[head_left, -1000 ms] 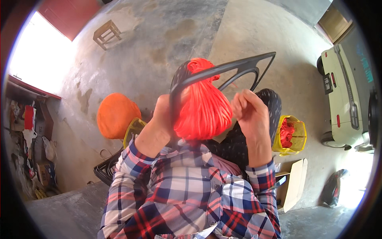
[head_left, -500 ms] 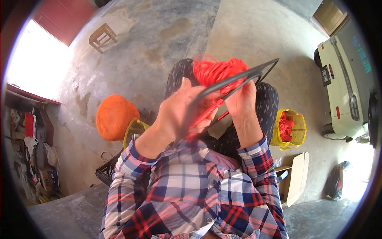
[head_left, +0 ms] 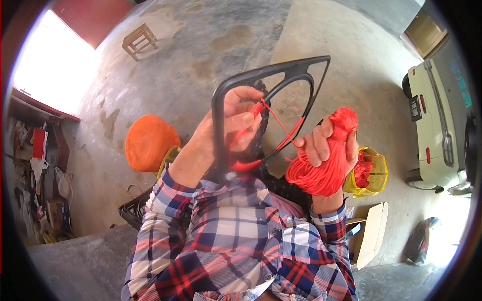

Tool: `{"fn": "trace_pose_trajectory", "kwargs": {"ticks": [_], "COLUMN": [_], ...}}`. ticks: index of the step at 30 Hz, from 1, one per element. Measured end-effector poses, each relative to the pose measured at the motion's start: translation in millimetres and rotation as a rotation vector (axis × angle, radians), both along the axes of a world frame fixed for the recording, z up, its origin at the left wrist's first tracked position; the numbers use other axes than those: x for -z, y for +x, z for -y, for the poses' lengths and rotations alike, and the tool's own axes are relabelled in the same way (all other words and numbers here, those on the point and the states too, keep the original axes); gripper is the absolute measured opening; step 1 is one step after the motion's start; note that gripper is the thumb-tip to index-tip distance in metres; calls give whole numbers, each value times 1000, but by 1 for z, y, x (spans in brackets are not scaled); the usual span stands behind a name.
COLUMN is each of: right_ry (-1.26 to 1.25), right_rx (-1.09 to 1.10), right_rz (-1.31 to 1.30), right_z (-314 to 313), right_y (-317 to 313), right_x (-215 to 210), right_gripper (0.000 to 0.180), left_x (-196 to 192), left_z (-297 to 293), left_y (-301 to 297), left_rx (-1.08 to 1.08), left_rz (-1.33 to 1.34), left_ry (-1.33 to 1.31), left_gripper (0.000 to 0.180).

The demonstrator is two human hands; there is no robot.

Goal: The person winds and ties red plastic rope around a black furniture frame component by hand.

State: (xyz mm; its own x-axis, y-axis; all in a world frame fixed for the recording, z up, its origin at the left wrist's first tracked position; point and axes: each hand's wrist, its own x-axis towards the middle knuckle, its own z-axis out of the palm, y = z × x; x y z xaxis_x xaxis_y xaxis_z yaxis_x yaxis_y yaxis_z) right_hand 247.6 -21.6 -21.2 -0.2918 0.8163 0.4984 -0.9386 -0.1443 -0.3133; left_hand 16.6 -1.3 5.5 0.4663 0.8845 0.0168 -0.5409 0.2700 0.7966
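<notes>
A black open frame (head_left: 296, 67) with a curved inner bar stands tilted in front of my chest. Through its opening, my left hand (head_left: 238, 122) pinches a tightly wound piece of red cord (head_left: 256, 108) between thumb and fingers. A single strand runs from there to the inner bar, where red cord is wound around part of it. To the right of the frame, my right hand (head_left: 318, 142) is closed around a thick bundle of red cord (head_left: 321, 176), whose loops hang below the fingers. Part of my left palm is hidden by the frame.
An orange round stool (head_left: 151, 143) is at the left, a small wooden stool (head_left: 139, 42) farther off. A yellow bag (head_left: 382, 175) with red cord and an open cardboard box (head_left: 372, 236) sit at the right. Beyond stands a pale vehicle (head_left: 434, 115).
My right hand has moved right and nearer with the cord bundle, away from the frame. The frame has shifted left and turned, and a strand now stretches from my left hand to the inner bar.
</notes>
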Motion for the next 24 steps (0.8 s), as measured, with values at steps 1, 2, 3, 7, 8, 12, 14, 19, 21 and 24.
{"fn": "trace_pose_trajectory", "kwargs": {"ticks": [1, 2, 3, 7, 8, 12, 14, 19, 21, 24], "right_ry": [-63, -125, -133, -186, -231, -714, -371, -165, -88, 31], "right_rx": [62, 123, 166, 233, 262, 465, 195, 189, 474, 683], "right_rz": [66, 133, 116, -188, -147, 280, 398, 956, 1079, 1134], "right_z": [6, 10, 11, -16, -22, -7, 2, -1, -10, -12], "right_y": [-4, -8, -3, 47, 65, 28, 13, -20, -39, -37], "right_x": [-3, -4, -1, 8, 17, -12, -13, -55, -53, -45], "right_gripper": [42, 44, 47, 41, 37, 38, 50, 38, 32, 20], "left_x": [9, 10, 8, 8, 9, 20, 15, 19, 9, -24], "left_z": [-5, -3, -3, -5, -7, -5, -4, 10, 10, 23], "left_y": [-7, -12, -13, -26, -28, -31, -25, 3, 17, 30], "left_rx": [11, 0, -23, -106, -174, -214, -141, -127, -210, -158], "left_rz": [0, -2, 3, 11, -3, 71, 53, 156, 25, -49], "left_ry": [67, 67, 21, -64, -81, -129, -81, -265, -424, -262], "left_gripper": [42, 42, 42, 36, 34, 32, 42, 46, 31, 17]}}
